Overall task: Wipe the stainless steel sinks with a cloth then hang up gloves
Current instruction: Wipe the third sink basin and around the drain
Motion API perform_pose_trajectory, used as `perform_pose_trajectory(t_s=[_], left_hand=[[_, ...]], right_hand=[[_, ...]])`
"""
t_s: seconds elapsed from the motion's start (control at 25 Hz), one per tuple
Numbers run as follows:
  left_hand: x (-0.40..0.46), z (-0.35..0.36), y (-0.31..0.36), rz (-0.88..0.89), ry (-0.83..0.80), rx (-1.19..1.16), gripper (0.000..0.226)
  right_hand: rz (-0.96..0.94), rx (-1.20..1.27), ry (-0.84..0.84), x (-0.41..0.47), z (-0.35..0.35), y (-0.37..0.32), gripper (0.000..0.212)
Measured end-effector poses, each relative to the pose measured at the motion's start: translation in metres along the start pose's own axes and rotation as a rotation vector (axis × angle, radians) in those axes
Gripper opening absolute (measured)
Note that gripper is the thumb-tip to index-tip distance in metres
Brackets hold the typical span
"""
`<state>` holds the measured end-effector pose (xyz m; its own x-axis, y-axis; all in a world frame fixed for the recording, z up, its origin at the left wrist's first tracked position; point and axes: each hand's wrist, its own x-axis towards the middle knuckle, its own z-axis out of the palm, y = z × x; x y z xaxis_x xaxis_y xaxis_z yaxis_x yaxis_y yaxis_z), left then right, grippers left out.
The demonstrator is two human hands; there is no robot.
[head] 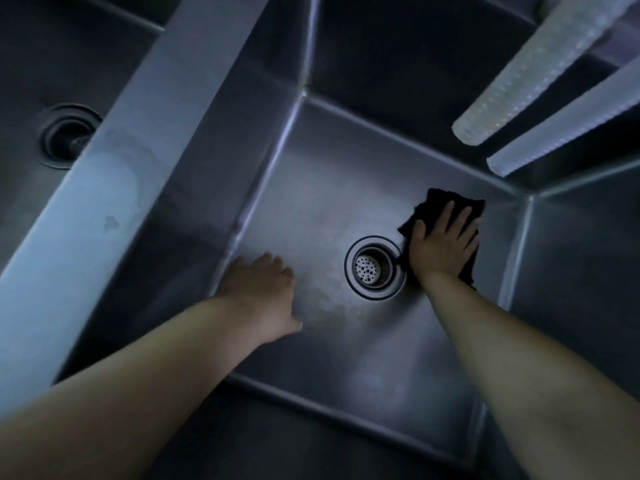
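No legible text, labels, brand marks or numbers anywhere in view. Steel walls and floor of the sink [322,188] carry no readable marking; the dark cloth [440,206] shows none either. Dim light and blur limit fine detail.

Two sinks sit side by side, a flat divider [114,188] between them. The left sink [31,81] has its drain [67,136] in the floor. In the right sink [346,161] the drain [375,268] sits mid-floor, between the hands — the left hand [263,292] near the left wall, the right hand [441,244] flat on a cloth [438,202] just right of the drain (touching its rim, it seems). Two tubes [540,71] reach in from the upper right, above the far corner.
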<state>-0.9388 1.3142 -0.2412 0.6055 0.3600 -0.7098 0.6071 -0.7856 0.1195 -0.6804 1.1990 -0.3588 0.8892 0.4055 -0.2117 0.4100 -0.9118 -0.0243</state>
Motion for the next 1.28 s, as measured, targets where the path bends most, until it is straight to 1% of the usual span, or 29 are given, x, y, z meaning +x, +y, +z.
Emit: perform_pose_trajectory(t_s=[0.04,0.08,0.16,0.24,0.36,0.44,0.56,0.64,0.76,0.8,0.84,0.88,0.96,1.04,1.12,1.16,1.28], left_hand=[[-0.015,-0.003,-0.004,0.015,0.013,0.010,0.074],[-0.032,-0.001,-0.009,0.035,0.037,0.019,0.070],[-0.062,0.008,-0.018,0.070,0.082,-0.005,0.067],[-0.082,0.018,-0.027,0.056,0.071,-0.018,0.068],[-0.097,0.026,-0.037,-0.020,0.056,-0.035,0.079],[-0.105,0.021,-0.038,0.014,0.116,-0.026,0.088],[-0.112,0.019,-0.041,0.006,0.089,0.025,0.085],[-0.113,0.022,-0.042,-0.011,0.135,0.055,0.078],[-0.108,0.025,-0.033,-0.055,0.046,0.083,0.070],[-0.104,0.029,-0.030,-0.039,0.110,0.066,0.067],[-0.100,0.031,-0.028,-0.026,0.109,0.060,0.064],[-0.096,0.034,-0.028,-0.021,0.082,0.059,0.062],[-0.092,0.039,-0.033,-0.016,-0.004,-0.025,0.054],[-0.093,0.044,-0.038,-0.022,-0.083,-0.150,0.045],[-0.095,0.049,-0.039,0.011,-0.096,-0.156,0.042],[-0.094,0.051,-0.040,0.030,-0.091,-0.143,0.043],[-0.092,0.053,-0.040,0.050,-0.080,-0.106,0.045]], right_hand=[[0.038,0.035,-0.011,0.001,0.000,-0.019,0.072],[0.010,0.044,-0.014,0.001,0.000,-0.040,0.073],[-0.190,-0.003,-0.005,-0.001,0.004,-0.083,0.073],[-0.428,-0.053,-0.017,-0.008,0.009,-0.123,0.071],[-0.686,-0.082,-0.045,-0.031,0.018,-0.164,0.069],[-0.815,-0.093,-0.053,-0.053,0.022,-0.174,0.069],[-0.957,-0.145,-0.059,-0.098,0.031,-0.170,0.074],[-1.047,-0.177,-0.077,-0.130,0.038,-0.162,0.078],[-1.233,-0.187,-0.117,-0.171,0.048,-0.141,0.077],[-1.315,-0.191,-0.117,-0.183,0.050,-0.132,0.075],[-1.406,-0.185,-0.121,-0.193,0.051,-0.121,0.071],[-1.503,-0.160,-0.130,-0.201,0.052,-0.110,0.067],[-1.682,-0.117,-0.166,-0.204,0.052,-0.083,0.060],[-1.825,-0.173,-0.172,-0.189,0.049,-0.059,0.059],[-1.886,-0.221,-0.161,-0.161,0.045,-0.048,0.061],[-1.856,-0.230,-0.164,-0.144,0.043,-0.048,0.063],[-1.599,-0.233,-0.109,-0.093,0.031,-0.063,0.069]])
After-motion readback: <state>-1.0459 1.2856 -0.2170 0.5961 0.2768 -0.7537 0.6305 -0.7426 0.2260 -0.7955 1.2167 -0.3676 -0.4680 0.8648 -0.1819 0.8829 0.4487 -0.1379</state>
